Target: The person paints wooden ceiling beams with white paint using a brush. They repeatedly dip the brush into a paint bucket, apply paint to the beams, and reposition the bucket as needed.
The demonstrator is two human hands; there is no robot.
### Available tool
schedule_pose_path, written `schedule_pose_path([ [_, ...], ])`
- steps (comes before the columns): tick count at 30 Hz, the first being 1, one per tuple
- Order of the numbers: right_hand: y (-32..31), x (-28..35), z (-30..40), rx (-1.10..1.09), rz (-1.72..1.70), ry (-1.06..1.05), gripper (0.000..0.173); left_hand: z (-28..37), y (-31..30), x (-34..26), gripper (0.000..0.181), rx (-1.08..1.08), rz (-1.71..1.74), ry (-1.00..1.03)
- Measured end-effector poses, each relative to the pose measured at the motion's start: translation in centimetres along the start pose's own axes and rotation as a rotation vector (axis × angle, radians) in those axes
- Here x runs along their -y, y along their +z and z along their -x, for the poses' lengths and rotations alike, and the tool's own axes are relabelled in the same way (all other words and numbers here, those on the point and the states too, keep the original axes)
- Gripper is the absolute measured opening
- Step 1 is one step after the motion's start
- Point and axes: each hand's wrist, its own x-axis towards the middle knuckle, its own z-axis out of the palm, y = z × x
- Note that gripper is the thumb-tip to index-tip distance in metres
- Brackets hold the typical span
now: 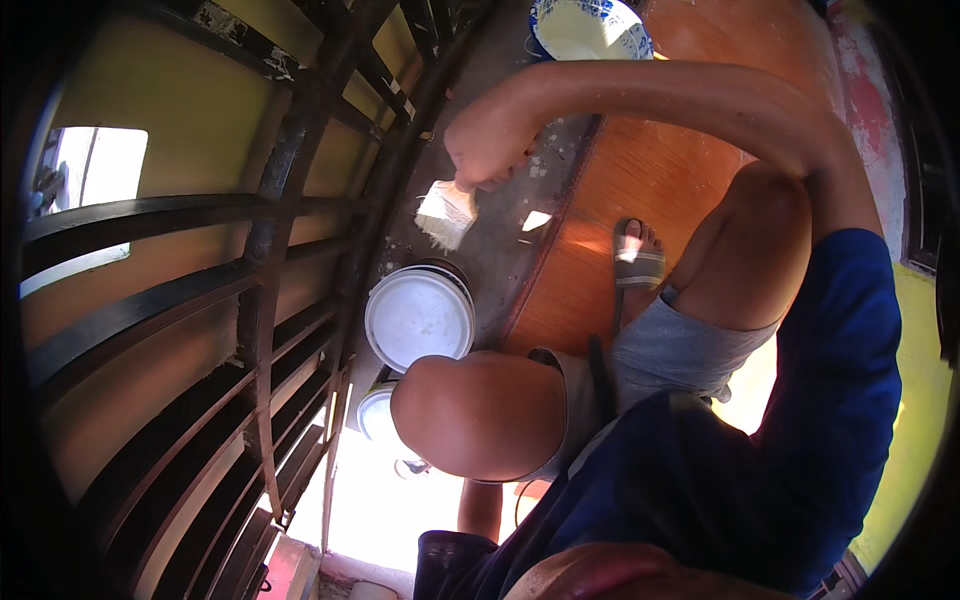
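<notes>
My right hand (491, 142) reaches across in front of me and grips a wide paintbrush (446, 214). The brush's pale, coated bristles point down towards the grey concrete strip, and its handle is mostly hidden in my fingers. Beyond my right forearm stands a blue-and-white patterned basin (592, 30) with a pale yellowish inside. Nearer to me than the brush is a round bucket with a white lid (420, 313). My left hand is out of view; only part of that forearm (480, 510) shows past my bent left knee.
A dark metal grille (262, 247) with worn, flaking patches runs along the left. Orange tiles (559, 300) border the concrete strip (502, 262). A second, smaller white-lidded container (375, 412) sits partly behind my knee. At the right is a wall (915, 375) painted yellow-green.
</notes>
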Motion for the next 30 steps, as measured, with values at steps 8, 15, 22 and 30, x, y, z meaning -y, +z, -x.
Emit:
schedule_pose_path([
  [8, -2.1, -14.1, 16.4, -0.229, -0.217, 0.359, 0.044, -0.2, 0.1, -0.1, 0.016, 0.005, -0.038, -0.116],
  [15, -0.8, -29.9, 10.3, -0.591, -0.334, 0.584, 0.05, -1.6, 1.2, -1.1, 0.015, 0.02, -0.1, -0.267],
  [22, -1.1, -36.5, -3.1, -0.396, 0.166, 0.477, 0.035, -2.3, 2.1, -2.9, 0.013, 0.021, -0.161, -0.418],
  [30, 0.8, -38.7, -7.1, -0.224, 0.341, 0.308, 0.04, -3.1, 4.0, -2.8, 0.01, -0.026, -0.254, -0.485],
])
